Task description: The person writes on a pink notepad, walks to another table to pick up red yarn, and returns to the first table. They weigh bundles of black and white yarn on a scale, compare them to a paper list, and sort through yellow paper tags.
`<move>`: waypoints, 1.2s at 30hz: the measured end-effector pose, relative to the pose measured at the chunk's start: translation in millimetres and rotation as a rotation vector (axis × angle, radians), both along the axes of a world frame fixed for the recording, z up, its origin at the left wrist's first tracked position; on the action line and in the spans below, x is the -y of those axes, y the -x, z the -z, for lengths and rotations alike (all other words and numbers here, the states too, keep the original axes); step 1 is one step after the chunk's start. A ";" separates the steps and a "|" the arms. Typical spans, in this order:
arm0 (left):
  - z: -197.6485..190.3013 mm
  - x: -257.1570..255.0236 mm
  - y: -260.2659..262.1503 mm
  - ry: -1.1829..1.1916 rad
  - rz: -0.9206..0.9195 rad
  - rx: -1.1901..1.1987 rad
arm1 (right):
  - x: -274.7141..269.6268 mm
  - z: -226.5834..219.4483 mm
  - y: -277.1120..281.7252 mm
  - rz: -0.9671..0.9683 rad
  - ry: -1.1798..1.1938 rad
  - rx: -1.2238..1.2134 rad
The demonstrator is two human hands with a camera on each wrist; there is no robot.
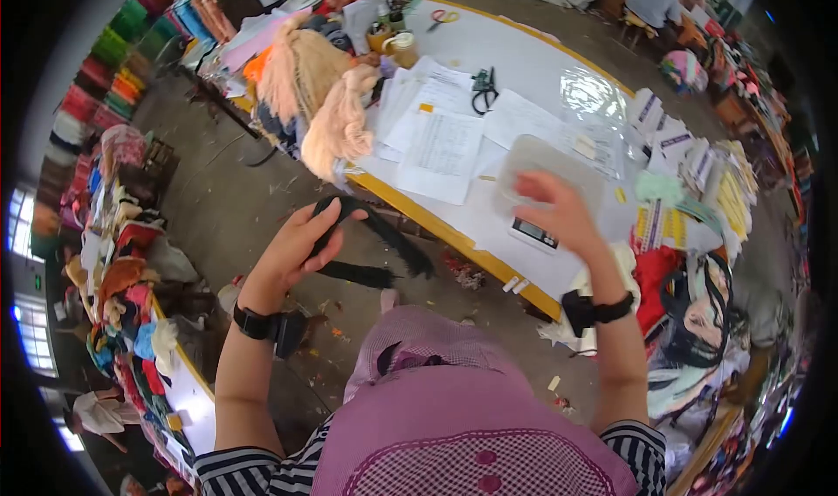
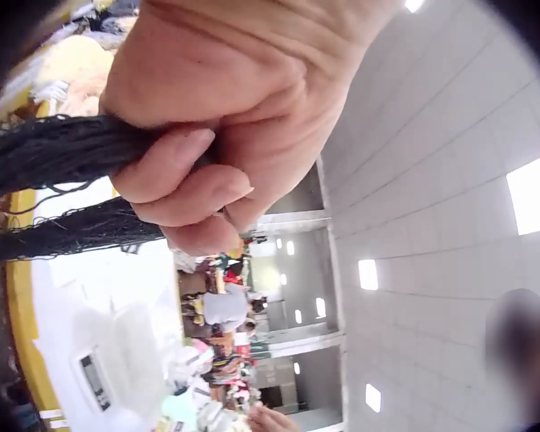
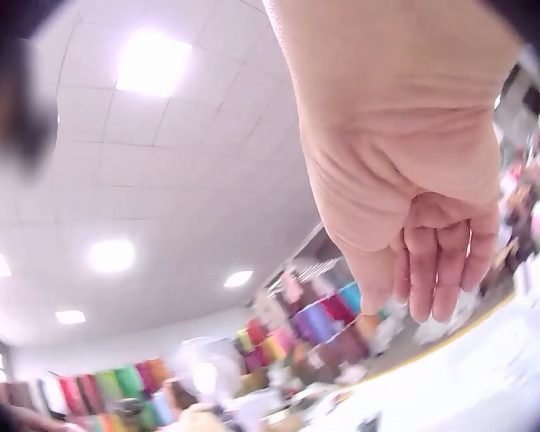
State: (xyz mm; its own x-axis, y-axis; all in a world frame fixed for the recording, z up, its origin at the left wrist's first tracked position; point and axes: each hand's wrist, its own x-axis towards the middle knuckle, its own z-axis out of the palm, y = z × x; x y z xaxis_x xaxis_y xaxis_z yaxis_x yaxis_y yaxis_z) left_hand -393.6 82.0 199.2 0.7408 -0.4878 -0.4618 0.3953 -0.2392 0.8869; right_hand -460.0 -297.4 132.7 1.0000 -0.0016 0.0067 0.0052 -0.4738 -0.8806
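Observation:
The left hand (image 1: pixel 307 238) grips a bundle of black yarn (image 1: pixel 397 241) beside the table's near edge, two strands hanging from it to the right. In the left wrist view the fingers of that left hand (image 2: pixel 207 135) curl round the black yarn (image 2: pixel 54 157). Over the table, the right hand (image 1: pixel 559 212) hovers above a small digital scale (image 1: pixel 534 234) and a clear plastic tray (image 1: pixel 550 168), its fingers loosely bent. The right wrist view shows the right hand (image 3: pixel 414 198) holding nothing, fingers extended and slightly bent.
On the white table (image 1: pixel 524 55) lie papers (image 1: pixel 441 155), black scissors (image 1: pixel 484 90), red-handled scissors (image 1: pixel 443 16) and a mug (image 1: pixel 401 49). Peach yarn (image 1: pixel 340 125) hangs over the left end. Plastic packets (image 1: pixel 672 147) and a red cloth (image 1: pixel 655 282) are at the right.

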 end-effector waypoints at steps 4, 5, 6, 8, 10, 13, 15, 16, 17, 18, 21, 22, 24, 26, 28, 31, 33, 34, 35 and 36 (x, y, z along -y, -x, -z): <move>-11.0 -11.1 -12.7 0.069 0.076 0.028 | -136.5 2.5 -61.9 -0.375 -0.167 0.331; -9.6 -17.4 -16.0 0.152 0.150 0.013 | -161.6 5.9 -73.4 -0.490 -0.243 0.210; -8.8 -24.9 -22.4 0.234 0.230 0.000 | -178.5 6.3 -84.0 -0.600 -0.316 0.090; -1.1 -43.7 -46.0 0.231 0.294 -0.047 | -187.6 1.7 -106.2 -0.708 -0.353 -0.087; 16.6 -54.4 -71.0 -0.191 0.049 -0.045 | -191.4 -8.1 -123.2 -0.809 -0.390 -0.291; 36.9 -55.0 -88.0 -0.164 0.521 -0.060 | -198.1 -6.8 -148.5 -0.809 -0.569 -0.409; 35.0 -55.8 -103.3 -0.054 0.624 -0.245 | -205.4 25.0 -163.8 -0.841 -0.602 -0.463; 33.3 -56.7 -113.1 0.132 0.512 -0.212 | -207.6 34.9 -166.0 -0.814 -0.616 -0.481; 34.5 -56.6 -121.8 0.316 0.388 -0.183 | -209.8 43.9 -165.7 -0.861 -0.748 -0.575; 38.8 -53.7 -127.1 0.324 0.399 -0.212 | -213.4 54.1 -163.3 -0.907 -0.884 -0.668; 47.5 -42.3 -139.3 0.520 0.168 0.041 | -254.1 63.4 -166.3 -0.674 -0.932 -0.770; 49.4 -43.7 -145.5 0.523 0.175 0.020 | -262.1 62.1 -170.2 -0.590 -1.034 -0.810; 54.6 -49.1 -159.0 0.360 0.344 0.478 | -269.3 91.8 -174.3 -0.462 -1.225 -0.884; 69.6 -52.6 -169.8 0.164 0.389 0.840 | -276.6 82.6 -179.0 -0.280 -1.267 -0.675; 84.6 -54.7 -175.2 -0.203 0.076 1.146 | -281.4 72.3 -188.4 -0.176 -1.330 -0.660; 105.2 -60.6 -187.6 -0.379 0.017 1.056 | -288.5 85.5 -206.0 -0.168 -1.140 -0.208; 117.6 -67.1 -196.2 -0.488 0.042 1.015 | -288.0 84.9 -209.7 -0.217 -0.916 -0.154; 121.8 -68.8 -200.5 -0.545 0.106 1.040 | -287.1 81.5 -212.2 -0.274 -0.690 -0.091; 125.1 -70.3 -205.0 -0.601 0.170 1.066 | -284.6 80.6 -214.2 -0.267 -0.688 -0.097; 126.8 -71.3 -210.2 -0.596 0.172 1.062 | -280.3 79.9 -216.3 -0.187 -0.755 -0.273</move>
